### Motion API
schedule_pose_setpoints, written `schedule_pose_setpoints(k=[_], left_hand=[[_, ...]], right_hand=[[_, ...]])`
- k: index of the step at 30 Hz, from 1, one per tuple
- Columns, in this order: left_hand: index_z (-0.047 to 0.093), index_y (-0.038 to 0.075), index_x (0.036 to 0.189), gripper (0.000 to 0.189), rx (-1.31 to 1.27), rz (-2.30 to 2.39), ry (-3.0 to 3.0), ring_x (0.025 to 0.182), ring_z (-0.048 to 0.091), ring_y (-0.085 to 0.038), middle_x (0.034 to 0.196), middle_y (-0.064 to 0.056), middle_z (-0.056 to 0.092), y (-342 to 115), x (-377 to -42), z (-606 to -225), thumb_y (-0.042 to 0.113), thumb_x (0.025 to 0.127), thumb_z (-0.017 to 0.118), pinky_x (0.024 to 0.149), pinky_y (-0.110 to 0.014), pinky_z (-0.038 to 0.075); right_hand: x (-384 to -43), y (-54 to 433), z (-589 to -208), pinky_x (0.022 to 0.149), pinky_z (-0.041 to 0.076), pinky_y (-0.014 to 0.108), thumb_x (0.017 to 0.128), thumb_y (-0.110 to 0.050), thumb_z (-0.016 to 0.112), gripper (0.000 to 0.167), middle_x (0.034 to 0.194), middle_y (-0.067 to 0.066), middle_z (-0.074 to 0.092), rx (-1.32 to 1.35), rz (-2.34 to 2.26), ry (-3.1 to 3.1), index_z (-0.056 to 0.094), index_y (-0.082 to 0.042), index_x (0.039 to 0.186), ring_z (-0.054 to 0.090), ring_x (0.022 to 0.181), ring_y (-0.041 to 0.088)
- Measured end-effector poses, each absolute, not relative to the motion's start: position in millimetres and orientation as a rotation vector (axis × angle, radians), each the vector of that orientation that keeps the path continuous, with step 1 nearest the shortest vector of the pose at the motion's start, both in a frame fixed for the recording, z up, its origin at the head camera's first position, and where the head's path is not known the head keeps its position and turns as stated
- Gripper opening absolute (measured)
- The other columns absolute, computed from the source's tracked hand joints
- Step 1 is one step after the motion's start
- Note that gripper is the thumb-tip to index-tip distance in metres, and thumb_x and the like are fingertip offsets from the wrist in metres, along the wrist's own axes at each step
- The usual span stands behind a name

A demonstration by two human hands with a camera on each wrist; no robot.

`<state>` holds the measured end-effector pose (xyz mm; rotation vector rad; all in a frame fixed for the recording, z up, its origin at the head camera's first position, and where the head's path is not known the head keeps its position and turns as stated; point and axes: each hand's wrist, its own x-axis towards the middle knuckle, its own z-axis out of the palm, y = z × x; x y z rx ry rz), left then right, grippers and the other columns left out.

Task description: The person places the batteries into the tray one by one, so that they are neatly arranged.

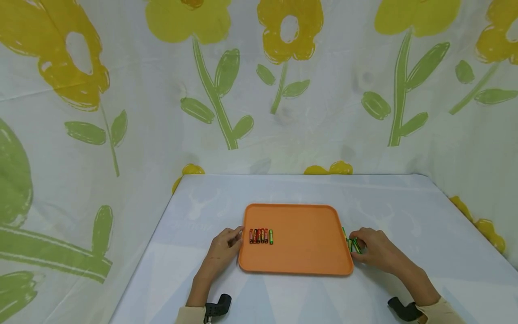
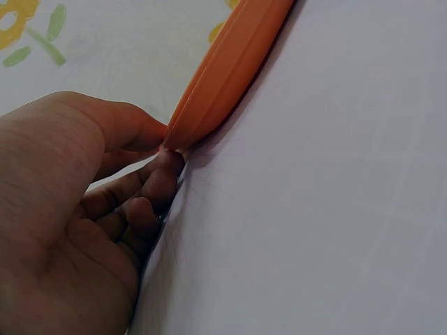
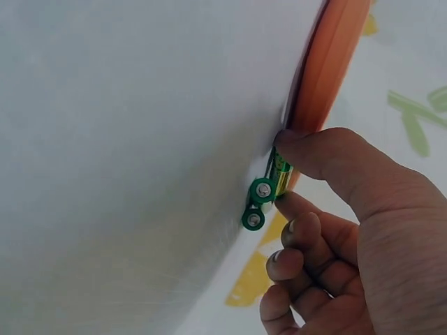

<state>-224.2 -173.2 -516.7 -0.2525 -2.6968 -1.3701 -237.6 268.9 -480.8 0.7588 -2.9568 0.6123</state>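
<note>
2 black wrist devices (image 1: 218, 305), each beside a beige sleeve (image 1: 189, 316), sit nearest the viewer. From where I stand, both of the person's arms reach forward over the pale counter (image 1: 299, 299) and flank an orange tray (image 1: 305, 243), 1 on either side. Left hand (image 1: 221, 252): forearm slanting inward, thumb and fingertips pinching the tray's left rim, the remaining fingers loosely curled below. Right hand (image 1: 378, 249): forearm angled in toward the tray's right edge, thumb and forefinger gripping a green battery (image 3: 282, 180) just outside the rim; the other fingers are bent and clear of it. 2 further green batteries (image 3: 262, 189) show their round ends just beside the gripped battery; whether the fingers also bear on these, I cannot tell. Inside the tray, toward its left side, 5 red batteries (image 1: 259, 236) lie side by side in a row, with a lone green battery (image 1: 271, 237) just to their right, slightly apart. Behind the counter hangs a white cloth (image 1: 323, 126) printed with yellow flowers.
</note>
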Motion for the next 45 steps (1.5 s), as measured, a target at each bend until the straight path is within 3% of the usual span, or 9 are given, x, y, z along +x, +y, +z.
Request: schedule_pose_setpoints(k=[13, 24, 34, 45], left_hand=[[0.062, 0.004, 0.137, 0.04, -0.25, -1.379, -2.704, 0.08, 0.049, -0.012, 0.094, 0.003, 0.057, -174, -224, -515, 0.007, 0.097, 0.064, 0.068, -0.026, 0.044], [0.062, 0.006, 0.137, 0.04, -0.228, -1.402, -2.715, 0.082, 0.05, -0.013, 0.095, 0.003, 0.057, -173, -225, -513, 0.009, 0.097, 0.064, 0.069, -0.026, 0.045], [0.063, 0.005, 0.135, 0.039, -0.243, -1.417, -2.689, 0.081, 0.05, -0.012, 0.094, 0.003, 0.057, -173, -224, -515, 0.007, 0.096, 0.066, 0.069, -0.025, 0.045], [0.062, 0.005, 0.136, 0.04, -0.224, -1.402, -2.707, 0.082, 0.05, -0.012, 0.094, 0.004, 0.057, -172, -222, -513, 0.008, 0.097, 0.065, 0.07, -0.025, 0.045]], right_hand=[[-235, 264, -462, 0.058, 0.032, 0.026, 0.077, -0.019, 0.086, 0.033, 0.074, -0.004, 0.044, 0.696, 0.579, -2.968, 0.067, -0.007, 0.101, 0.036, 0.066, 0.009], [-244, 260, -469, 0.059, 0.032, 0.026, 0.078, -0.019, 0.087, 0.032, 0.074, -0.007, 0.043, 0.751, 0.677, -2.895, 0.067, -0.009, 0.102, 0.037, 0.067, 0.006], [-250, 238, -468, 0.056, 0.036, 0.023, 0.078, -0.012, 0.086, 0.03, 0.073, -0.004, 0.046, 0.88, 0.807, -2.806, 0.068, -0.006, 0.102, 0.043, 0.067, 0.01], [-259, 206, -462, 0.058, 0.035, 0.025, 0.081, -0.013, 0.084, 0.03, 0.072, -0.006, 0.042, 0.915, 0.816, -2.852, 0.068, -0.005, 0.105, 0.04, 0.069, 0.009]])
